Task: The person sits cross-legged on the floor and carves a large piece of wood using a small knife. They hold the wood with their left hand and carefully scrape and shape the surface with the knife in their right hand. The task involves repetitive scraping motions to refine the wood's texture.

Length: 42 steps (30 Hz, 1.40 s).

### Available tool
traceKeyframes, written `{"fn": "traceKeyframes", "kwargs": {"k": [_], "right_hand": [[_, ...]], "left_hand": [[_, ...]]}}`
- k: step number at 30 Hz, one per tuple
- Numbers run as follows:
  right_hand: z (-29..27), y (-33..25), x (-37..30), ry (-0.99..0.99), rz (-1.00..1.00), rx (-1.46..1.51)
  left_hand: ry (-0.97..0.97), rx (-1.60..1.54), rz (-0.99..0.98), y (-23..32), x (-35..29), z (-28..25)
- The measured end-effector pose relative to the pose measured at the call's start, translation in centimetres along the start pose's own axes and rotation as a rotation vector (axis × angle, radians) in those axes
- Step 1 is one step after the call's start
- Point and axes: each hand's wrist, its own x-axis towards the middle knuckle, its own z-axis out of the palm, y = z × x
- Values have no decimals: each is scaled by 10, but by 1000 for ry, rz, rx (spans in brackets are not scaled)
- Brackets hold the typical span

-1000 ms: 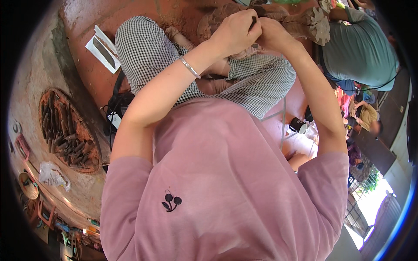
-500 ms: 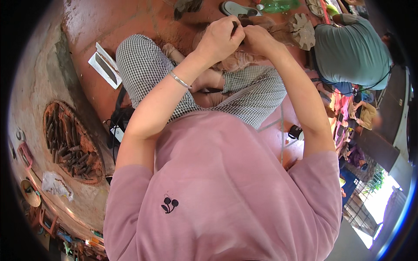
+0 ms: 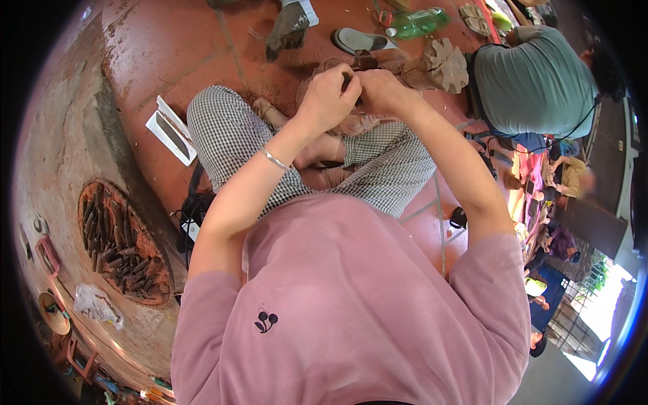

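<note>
Both of my hands are close together above my crossed legs. My left hand (image 3: pixel 329 100) has its fingers closed, with a small dark patch showing between thumb and fingers. I cannot make out what it grips. Touching or nearly touching it, my right hand (image 3: pixel 385 91) is closed too, and its fingertips are hidden. Just beyond and under the hands lies a reddish-brown piece (image 3: pixel 410 73) that looks like carved wood. At its right end is a paler, scalloped, leaf-like part (image 3: pixel 445 66).
A round basket (image 3: pixel 164 297) of dark tool handles stands on the ledge at left, near a plastic bag (image 3: pixel 94 302). A white box (image 3: pixel 169 131) lies by my knee. Beyond are a grey sandal (image 3: pixel 363 42) and green bottle (image 3: pixel 422 24). A person (image 3: pixel 533 81) sits at right.
The view has shifted, so my hands and the carved piece appear lower and slightly left. More floor shows at the top. Both hands remain together and closed.
</note>
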Motion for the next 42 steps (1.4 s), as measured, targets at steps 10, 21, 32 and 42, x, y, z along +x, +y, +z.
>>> {"fn": "traceKeyframes", "kwargs": {"k": [10, 21, 32, 42], "right_hand": [[-1, -3, -1, -11, 46, -1], [-22, -13, 7, -146, 60, -85], [-28, -14, 20, -158, 81, -88], [-22, -18, 19, -114, 137, -78]], "left_hand": [[21, -7, 44, -6, -10, 9], [71, -23, -63, -14, -6, 8], [68, -10, -104, -13, 1, -1], [46, -5, -72, -25, 10, -2]]}}
